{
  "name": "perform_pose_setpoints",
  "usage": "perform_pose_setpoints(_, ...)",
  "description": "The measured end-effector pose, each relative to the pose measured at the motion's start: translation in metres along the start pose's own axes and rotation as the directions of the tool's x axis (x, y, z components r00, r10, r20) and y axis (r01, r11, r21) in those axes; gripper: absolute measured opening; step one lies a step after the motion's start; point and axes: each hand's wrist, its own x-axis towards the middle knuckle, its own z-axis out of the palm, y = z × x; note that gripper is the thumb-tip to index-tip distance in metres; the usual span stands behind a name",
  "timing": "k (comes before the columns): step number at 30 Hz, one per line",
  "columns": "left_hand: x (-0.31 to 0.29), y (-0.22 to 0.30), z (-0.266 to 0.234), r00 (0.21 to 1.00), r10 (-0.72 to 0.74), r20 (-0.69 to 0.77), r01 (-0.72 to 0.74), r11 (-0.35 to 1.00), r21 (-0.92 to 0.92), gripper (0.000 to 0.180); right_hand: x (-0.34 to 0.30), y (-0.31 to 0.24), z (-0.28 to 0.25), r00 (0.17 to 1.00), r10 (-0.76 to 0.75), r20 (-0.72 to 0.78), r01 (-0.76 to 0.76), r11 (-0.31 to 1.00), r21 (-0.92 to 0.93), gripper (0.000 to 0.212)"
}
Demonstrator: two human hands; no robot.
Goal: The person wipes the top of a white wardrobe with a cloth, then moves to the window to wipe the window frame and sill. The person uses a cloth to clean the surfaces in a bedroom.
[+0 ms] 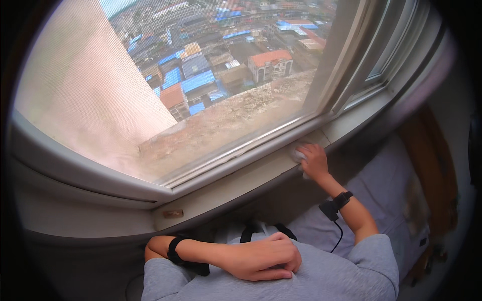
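My right hand [314, 161] is stretched out to the windowsill [251, 184], its fingers closed over a crumpled white wad [300, 153]. Whether the wad is cloth or tissue I cannot tell. It is pressed on the pale sill, just below the window frame [246, 150]. My left hand [273, 257] lies across the front of my grey shirt [321, 276]. Its fingers are curled in toward the fabric, and the palm side is hidden, so anything inside it does not show. Black straps circle both wrists, and the right one [343, 200] carries a small box with a cable.
A small brown piece [173, 213] shows at the left end of the sill. Behind the window screen [226, 95] is a rough outer ledge [226, 118], with rooftops far below. To the right lies pale lilac bedding [381, 185] beside a brown wooden edge [434, 165].
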Motion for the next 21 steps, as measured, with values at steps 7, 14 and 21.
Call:
perform_pose_setpoints(7,0.004,0.001,-0.024,0.782,-0.326,-0.531,0.566,0.728,0.388,0.017,0.001,-0.004,0.000,0.999,0.028,0.033,-0.027,0.999,-0.017,0.038)
perform_pose_setpoints(14,-0.001,0.018,-0.053,0.895,0.046,-0.443,0.413,0.289,0.864,0.012,0.013,-0.008,-0.007,0.997,0.005,0.081,-0.003,1.000,-0.018,0.034)
perform_pose_setpoints(21,0.003,-0.024,-0.046,0.875,0.049,-0.482,0.374,0.567,0.734,0.015,0.016,-0.007,0.001,1.000,-0.005,0.021,0.006,0.997,-0.082,0.033)
